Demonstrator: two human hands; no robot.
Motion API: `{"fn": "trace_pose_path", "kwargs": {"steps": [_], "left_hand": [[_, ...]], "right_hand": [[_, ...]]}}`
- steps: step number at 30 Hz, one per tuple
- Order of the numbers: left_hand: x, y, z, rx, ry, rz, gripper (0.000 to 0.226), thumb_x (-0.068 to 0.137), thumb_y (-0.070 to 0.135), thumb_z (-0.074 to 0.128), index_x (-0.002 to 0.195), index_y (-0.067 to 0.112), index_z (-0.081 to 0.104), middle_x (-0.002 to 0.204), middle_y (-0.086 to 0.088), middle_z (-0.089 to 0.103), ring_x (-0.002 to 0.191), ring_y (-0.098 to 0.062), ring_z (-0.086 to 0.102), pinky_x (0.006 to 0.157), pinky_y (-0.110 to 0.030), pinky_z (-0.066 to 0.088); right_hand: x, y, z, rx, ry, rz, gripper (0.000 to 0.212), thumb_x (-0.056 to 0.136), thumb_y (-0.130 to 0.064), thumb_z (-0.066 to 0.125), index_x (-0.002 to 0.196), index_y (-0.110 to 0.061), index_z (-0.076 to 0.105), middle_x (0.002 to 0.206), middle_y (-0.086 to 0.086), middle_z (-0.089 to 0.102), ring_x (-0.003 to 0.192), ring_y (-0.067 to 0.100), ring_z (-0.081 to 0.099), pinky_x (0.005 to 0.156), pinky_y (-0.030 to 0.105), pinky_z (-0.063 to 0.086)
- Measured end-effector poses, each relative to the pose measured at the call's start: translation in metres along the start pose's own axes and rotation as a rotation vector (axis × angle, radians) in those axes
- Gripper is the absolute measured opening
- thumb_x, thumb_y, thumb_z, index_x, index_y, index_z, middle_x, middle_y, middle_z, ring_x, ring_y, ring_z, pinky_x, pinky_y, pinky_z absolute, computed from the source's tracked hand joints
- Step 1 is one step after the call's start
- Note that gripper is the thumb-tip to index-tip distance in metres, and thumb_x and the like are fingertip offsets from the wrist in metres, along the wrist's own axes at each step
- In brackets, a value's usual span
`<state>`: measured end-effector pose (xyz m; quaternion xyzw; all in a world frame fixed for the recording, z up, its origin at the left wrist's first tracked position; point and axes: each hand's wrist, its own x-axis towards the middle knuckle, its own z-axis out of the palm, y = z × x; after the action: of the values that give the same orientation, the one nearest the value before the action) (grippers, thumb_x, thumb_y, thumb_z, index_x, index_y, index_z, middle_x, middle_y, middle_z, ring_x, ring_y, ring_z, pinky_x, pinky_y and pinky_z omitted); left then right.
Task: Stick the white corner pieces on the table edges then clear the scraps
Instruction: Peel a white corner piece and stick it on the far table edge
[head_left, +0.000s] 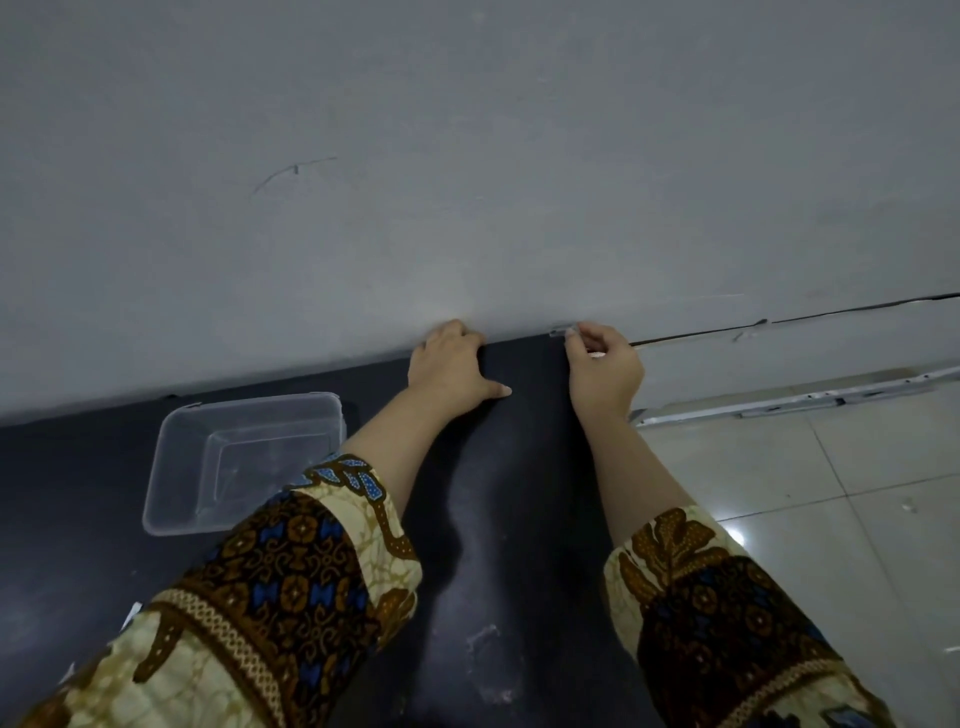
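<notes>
Matt black table (519, 493), smeared with pale dusty streaks. Grey-white wall (467, 156) beyond its far edge, with a thin dark scratch. Clear, colourless plastic container (244, 462). Batik sleeves (291, 571) in cream, brown and black, blue floral motifs. Pale whitish corner piece (561, 331) at the far right corner. Glossy off-white floor tiles (831, 493).

- Dim, cool, even light; the grey wall (467, 156) behind the black table (519, 493) reads flat and bluish.
- A small white glare spot sits on the glossy floor tiles (805, 493) right of the table.
- A soft, broad shadow lies on the table between the patterned sleeves (291, 597).
- Wide-angle bending: the table's far edge curves, and the sleeves at its near side look stretched.
- Focus is soft overall; the corner piece (561, 331) at the table's far right corner, pinched by the right hand (602, 374), is blurred.
</notes>
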<state>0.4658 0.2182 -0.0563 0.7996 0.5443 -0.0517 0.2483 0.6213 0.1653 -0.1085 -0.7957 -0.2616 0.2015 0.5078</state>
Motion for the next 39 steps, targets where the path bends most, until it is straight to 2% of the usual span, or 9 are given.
{"fn": "trace_pose_path", "kwargs": {"steps": [6,13,19,30,34,36,39], "left_hand": [[0.002,-0.001,-0.005,0.063,-0.016,0.022,0.081,0.069,0.054,0.074,0.137,0.02,0.046,0.136,-0.005,0.043,0.131,-0.023,0.036,0.109,-0.035,0.027],[0.003,-0.003,-0.006,0.116,-0.015,0.048,0.082,0.066,0.064,0.07,0.134,0.024,0.049,0.134,-0.003,0.046,0.13,-0.021,0.038,0.109,-0.038,0.021],[0.0,-0.004,-0.002,0.161,-0.009,0.079,0.086,0.065,0.065,0.07,0.135,0.024,0.045,0.133,-0.003,0.044,0.131,-0.022,0.035,0.109,-0.039,0.018],[-0.007,-0.002,0.007,0.258,0.027,0.101,0.08,0.077,0.059,0.063,0.141,0.02,0.035,0.139,-0.009,0.039,0.134,-0.027,0.033,0.113,-0.048,0.012],[-0.01,0.0,0.01,0.283,0.04,0.09,0.077,0.08,0.058,0.06,0.141,0.02,0.034,0.141,-0.008,0.039,0.135,-0.027,0.032,0.11,-0.046,0.017],[-0.014,-0.001,0.012,0.272,0.049,0.091,0.076,0.081,0.058,0.059,0.142,0.021,0.033,0.144,-0.007,0.037,0.135,-0.026,0.031,0.107,-0.045,0.02],[-0.018,-0.003,0.011,0.251,0.056,0.091,0.078,0.08,0.059,0.06,0.142,0.022,0.033,0.146,-0.005,0.036,0.136,-0.025,0.03,0.106,-0.045,0.022]], "right_hand": [[0.003,0.001,-0.002,0.057,-0.031,0.031,0.014,0.088,-0.019,0.066,0.098,-0.009,0.069,0.089,0.003,0.068,0.078,0.008,0.059,0.061,-0.003,0.038],[0.003,0.001,-0.003,-0.01,-0.079,0.008,0.007,0.088,-0.023,0.063,0.093,-0.019,0.064,0.068,-0.009,0.057,0.061,0.002,0.052,0.053,0.001,0.036],[0.003,0.001,-0.001,-0.09,-0.101,-0.113,0.011,0.091,-0.017,0.056,0.101,-0.013,0.06,0.053,-0.008,0.048,0.05,0.005,0.046,0.049,0.005,0.036],[0.001,0.002,-0.001,-0.117,-0.108,-0.187,0.017,0.094,-0.018,0.056,0.107,-0.009,0.06,0.062,-0.009,0.049,0.055,0.001,0.046,0.05,0.002,0.035],[0.002,0.004,-0.002,-0.134,-0.128,-0.176,0.02,0.094,-0.021,0.057,0.11,-0.009,0.06,0.074,0.0,0.057,0.058,0.002,0.047,0.053,0.014,0.033],[0.001,0.005,-0.002,-0.143,-0.152,-0.181,0.022,0.094,-0.021,0.056,0.112,-0.009,0.058,0.083,0.003,0.06,0.063,0.012,0.05,0.057,0.017,0.031],[-0.002,0.005,-0.005,-0.155,-0.178,-0.191,0.023,0.096,-0.021,0.052,0.114,-0.007,0.056,0.084,0.004,0.059,0.066,0.018,0.049,0.058,0.02,0.029]]}}
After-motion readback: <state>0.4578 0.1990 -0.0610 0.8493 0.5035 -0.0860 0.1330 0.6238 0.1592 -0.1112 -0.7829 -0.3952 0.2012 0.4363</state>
